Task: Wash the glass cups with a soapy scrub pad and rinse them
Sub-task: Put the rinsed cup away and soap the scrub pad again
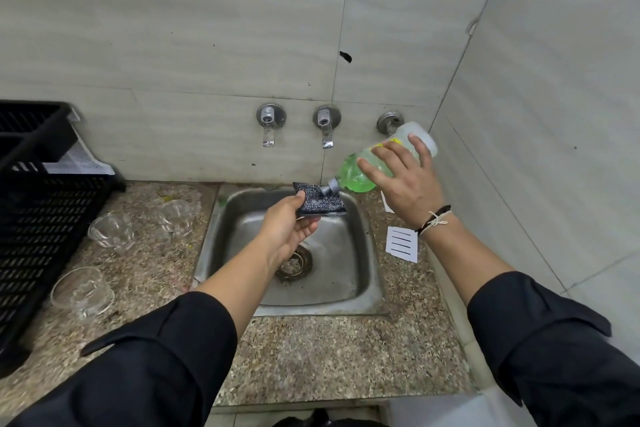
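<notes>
My left hand pinches a dark grey scrub pad by its near edge above the steel sink. My right hand grips a clear bottle of green dish soap, tipped nozzle-down so its grey cap touches the pad. Three empty glass cups stand on the granite counter left of the sink: one near the crate, one closer to the sink, and one toward the front.
A black plastic crate fills the counter's left side. Two taps and a third wall fitting project from the tiled wall behind the sink. A white slotted card lies right of the sink, beside the side wall.
</notes>
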The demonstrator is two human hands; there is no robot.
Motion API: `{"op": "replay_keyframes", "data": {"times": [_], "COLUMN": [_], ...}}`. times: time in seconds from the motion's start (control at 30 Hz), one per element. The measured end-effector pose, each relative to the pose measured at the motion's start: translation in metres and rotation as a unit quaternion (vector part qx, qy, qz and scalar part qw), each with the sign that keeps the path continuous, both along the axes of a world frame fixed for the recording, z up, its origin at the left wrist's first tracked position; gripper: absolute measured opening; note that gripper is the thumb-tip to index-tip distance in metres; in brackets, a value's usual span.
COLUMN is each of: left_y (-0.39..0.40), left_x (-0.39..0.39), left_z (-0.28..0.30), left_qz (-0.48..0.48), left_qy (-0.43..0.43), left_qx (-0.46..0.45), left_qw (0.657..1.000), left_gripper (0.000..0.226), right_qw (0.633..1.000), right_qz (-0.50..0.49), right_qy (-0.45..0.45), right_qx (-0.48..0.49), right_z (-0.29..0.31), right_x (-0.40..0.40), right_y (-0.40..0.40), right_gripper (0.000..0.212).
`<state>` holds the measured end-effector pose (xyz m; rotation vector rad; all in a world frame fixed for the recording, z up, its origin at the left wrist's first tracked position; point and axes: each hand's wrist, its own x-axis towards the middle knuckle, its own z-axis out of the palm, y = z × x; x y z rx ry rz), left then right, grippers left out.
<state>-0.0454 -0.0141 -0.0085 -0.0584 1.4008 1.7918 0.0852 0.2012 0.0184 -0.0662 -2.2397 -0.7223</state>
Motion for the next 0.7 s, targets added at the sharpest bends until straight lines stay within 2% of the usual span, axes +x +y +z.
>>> {"op": "replay_keyframes", "data": {"times": [0.07, 0.13, 0.23, 0.37, 0.47, 0.53, 0.6, 0.7], "left_y": [0.001, 0.001, 0.002, 0.002, 0.0, 0.0, -0.001, -0.002], "left_x": [0.002, 0.003, 0.004, 0.002, -0.002, -0.006, -0.01, -0.017], "left_z": [0.0, 0.0, 0.002, 0.002, 0.001, -0.001, -0.004, -0.011], "left_qz": [0.004, 0.013, 0.026, 0.03, 0.034, 0.036, 0.036, 0.037], "left_qy": [0.0, -0.007, -0.019, -0.022, -0.029, -0.035, -0.037, -0.028], "left_qx": [0.003, 0.006, 0.015, 0.023, 0.024, 0.023, 0.021, 0.015], "left_qw": [1.0, 1.0, 0.999, 0.999, 0.999, 0.998, 0.998, 0.999], "left_gripper": [0.013, 0.013, 0.011, 0.012, 0.014, 0.014, 0.014, 0.015], "right_qw": [1.0, 0.995, 0.96, 0.869, 0.746, 0.674, 0.652, 0.646], "right_qz": [-0.016, -0.052, -0.114, -0.132, -0.152, -0.201, -0.241, -0.268], "right_qy": [0.003, -0.007, -0.027, 0.0, 0.104, 0.161, 0.169, 0.157], "right_qx": [-0.021, -0.08, -0.253, -0.476, -0.64, -0.692, -0.699, -0.697], "right_z": [-0.004, -0.011, -0.033, -0.067, -0.075, -0.077, -0.082, -0.095], "right_x": [0.004, 0.011, 0.02, 0.018, 0.014, 0.012, 0.009, -0.003], "right_y": [0.004, 0.007, 0.01, 0.023, 0.032, 0.041, 0.054, 0.074], "right_gripper": [0.046, 0.051, 0.062, 0.06, 0.046, 0.041, 0.045, 0.051]}}
